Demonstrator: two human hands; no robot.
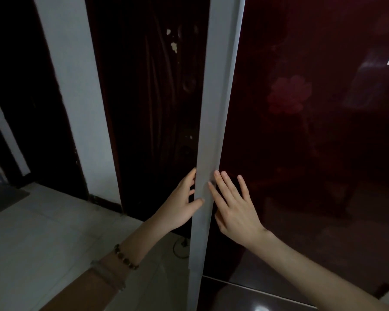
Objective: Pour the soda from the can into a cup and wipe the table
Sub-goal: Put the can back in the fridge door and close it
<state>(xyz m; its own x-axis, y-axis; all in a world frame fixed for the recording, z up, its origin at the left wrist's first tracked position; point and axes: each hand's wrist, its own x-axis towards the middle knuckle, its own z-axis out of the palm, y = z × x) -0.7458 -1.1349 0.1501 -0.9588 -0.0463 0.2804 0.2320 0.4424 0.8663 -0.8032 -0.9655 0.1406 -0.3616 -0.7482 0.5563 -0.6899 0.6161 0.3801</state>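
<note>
We are at the dark red fridge door point(301, 131), in our judgement fetching the soda. Neither can nor cup is showing, so we cannot tell where the can is lying, which way it is pointing or how its long axis runs. Our left hand point(180, 205) is gripping the pale edge strip point(218, 108), which is running upright, thumb in front and fingers behind. Our right hand point(234, 209) is resting flat beside it, fingers straight. The next move is probably calling for an outward pull.
</note>
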